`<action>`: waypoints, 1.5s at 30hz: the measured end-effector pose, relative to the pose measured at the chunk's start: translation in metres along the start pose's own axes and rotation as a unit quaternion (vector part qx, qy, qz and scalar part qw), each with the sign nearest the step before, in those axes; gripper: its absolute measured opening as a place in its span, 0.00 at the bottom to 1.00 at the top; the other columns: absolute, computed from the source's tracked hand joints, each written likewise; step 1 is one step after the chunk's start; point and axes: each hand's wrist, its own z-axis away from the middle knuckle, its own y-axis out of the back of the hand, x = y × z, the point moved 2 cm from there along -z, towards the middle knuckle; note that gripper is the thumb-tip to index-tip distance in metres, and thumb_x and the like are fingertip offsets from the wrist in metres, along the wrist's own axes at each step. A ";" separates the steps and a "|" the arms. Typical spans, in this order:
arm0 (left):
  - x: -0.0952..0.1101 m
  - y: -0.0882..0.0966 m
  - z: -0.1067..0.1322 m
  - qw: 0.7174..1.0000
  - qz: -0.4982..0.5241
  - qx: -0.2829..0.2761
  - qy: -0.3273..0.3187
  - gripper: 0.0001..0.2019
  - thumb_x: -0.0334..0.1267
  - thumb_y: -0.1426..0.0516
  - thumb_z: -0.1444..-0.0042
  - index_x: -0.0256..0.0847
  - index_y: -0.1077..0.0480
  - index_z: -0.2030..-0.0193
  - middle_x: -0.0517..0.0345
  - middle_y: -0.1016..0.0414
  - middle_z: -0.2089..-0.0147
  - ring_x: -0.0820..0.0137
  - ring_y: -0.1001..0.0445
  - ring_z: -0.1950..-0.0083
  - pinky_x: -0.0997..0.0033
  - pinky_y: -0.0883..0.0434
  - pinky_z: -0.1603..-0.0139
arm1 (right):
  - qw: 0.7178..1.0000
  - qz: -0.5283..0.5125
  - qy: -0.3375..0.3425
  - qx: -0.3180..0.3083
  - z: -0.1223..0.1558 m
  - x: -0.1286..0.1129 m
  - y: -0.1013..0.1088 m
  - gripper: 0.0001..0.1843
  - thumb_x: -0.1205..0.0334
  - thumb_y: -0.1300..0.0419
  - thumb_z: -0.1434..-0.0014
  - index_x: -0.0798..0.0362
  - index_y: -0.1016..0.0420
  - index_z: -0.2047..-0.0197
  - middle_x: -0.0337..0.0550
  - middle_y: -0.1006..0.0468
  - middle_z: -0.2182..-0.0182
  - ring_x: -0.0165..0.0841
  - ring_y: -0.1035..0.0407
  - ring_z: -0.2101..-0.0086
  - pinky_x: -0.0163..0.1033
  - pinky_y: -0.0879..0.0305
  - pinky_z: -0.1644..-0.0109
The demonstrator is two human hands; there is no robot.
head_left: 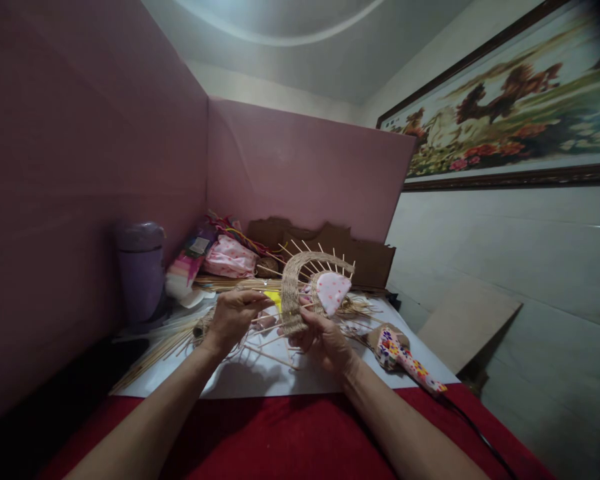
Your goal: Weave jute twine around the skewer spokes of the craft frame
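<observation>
My right hand (327,340) is closed on the lower edge of a woven twine piece (291,293), a curved band with thin wooden sticks fanning out from it. Inside the curve sits a pink-white dotted fabric patch (333,292) bordered by twine. To the left of the band, my left hand (237,319) has its fingers pinched together; whatever is between them is too small to make out. A yellow piece (273,298) shows by those fingertips, and I cannot tell whether they touch it. Loose sticks and a twine roll (200,330) lie under and beside my left hand.
A flower-patterned glue gun (405,360) with a black cord lies at the right. Long sticks (155,353) spread over the left side. A purple bin (141,273), dotted fabric (230,256), a twine ball (268,267) and cardboard (375,260) stand towards the back partition.
</observation>
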 end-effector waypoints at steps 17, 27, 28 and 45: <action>-0.005 -0.016 0.008 0.975 0.168 -0.036 0.141 0.12 0.42 0.33 0.66 0.33 0.24 0.79 0.60 0.30 0.82 0.79 0.39 0.82 0.78 0.42 0.84 | 0.999 0.033 0.001 -0.033 0.001 0.004 0.001 0.12 0.62 0.46 0.43 0.56 0.31 0.56 0.45 0.21 0.67 0.32 0.26 0.71 0.32 0.33 0.75; -0.004 -0.018 0.009 0.968 0.188 -0.042 0.161 0.13 0.42 0.33 0.66 0.32 0.25 0.80 0.60 0.31 0.83 0.80 0.40 0.82 0.79 0.44 0.83 | 1.000 0.030 0.004 -0.010 0.001 0.003 0.002 0.14 0.62 0.45 0.43 0.51 0.33 0.52 0.41 0.21 0.67 0.30 0.27 0.71 0.31 0.33 0.75; -0.003 -0.018 0.009 0.967 0.190 -0.039 0.164 0.13 0.42 0.33 0.67 0.32 0.25 0.80 0.60 0.31 0.84 0.80 0.40 0.82 0.79 0.44 0.83 | 0.999 0.032 0.001 -0.010 0.001 0.003 0.002 0.14 0.62 0.45 0.43 0.51 0.33 0.52 0.41 0.21 0.67 0.30 0.26 0.71 0.31 0.33 0.75; -0.012 -0.019 0.007 0.966 0.187 -0.010 0.178 0.14 0.43 0.32 0.70 0.33 0.25 0.80 0.59 0.28 0.81 0.77 0.35 0.81 0.78 0.39 0.80 | 1.000 0.025 -0.001 0.017 -0.002 0.002 0.003 0.16 0.64 0.44 0.46 0.53 0.31 0.53 0.41 0.21 0.66 0.29 0.27 0.72 0.30 0.33 0.74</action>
